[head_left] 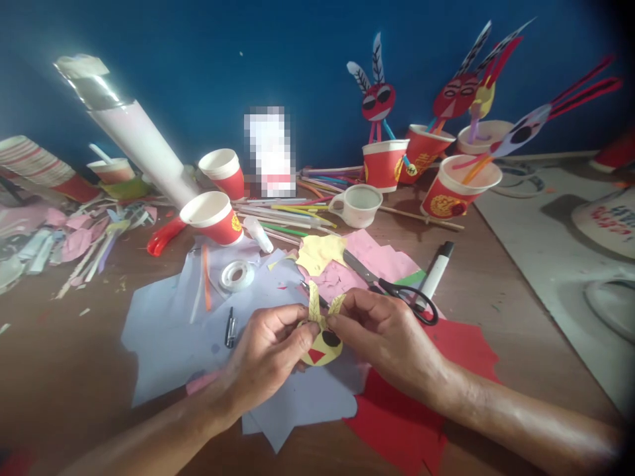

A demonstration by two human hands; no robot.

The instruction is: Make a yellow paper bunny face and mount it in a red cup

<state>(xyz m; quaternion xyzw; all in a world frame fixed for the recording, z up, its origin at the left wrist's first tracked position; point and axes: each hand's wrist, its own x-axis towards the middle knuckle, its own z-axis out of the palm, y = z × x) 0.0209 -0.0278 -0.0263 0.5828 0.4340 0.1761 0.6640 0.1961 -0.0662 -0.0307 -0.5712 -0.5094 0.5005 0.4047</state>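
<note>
Both hands pinch a yellow paper face (321, 354) with a dark eye, a red triangle and two long ear-like strips at its top. My left hand (272, 344) grips its upper left edge beside one ear strip (313, 301). My right hand (380, 330) pinches near the base of the other strip, and its fingers partly cover it. Black-handled scissors (370, 274) lie open just beyond my right hand. A roll of clear tape (237, 275) and a black pen cap (231, 328) rest on lilac paper (169, 337) to the left.
Red paper (397, 423) and pink paper (372, 248) lie around the hands, with a marker (436, 271) at right. Behind stand a white mug (360, 206), straws (288, 215) and red paper cups (384, 165), some holding paper faces. Paper scraps (79, 241) cover the left.
</note>
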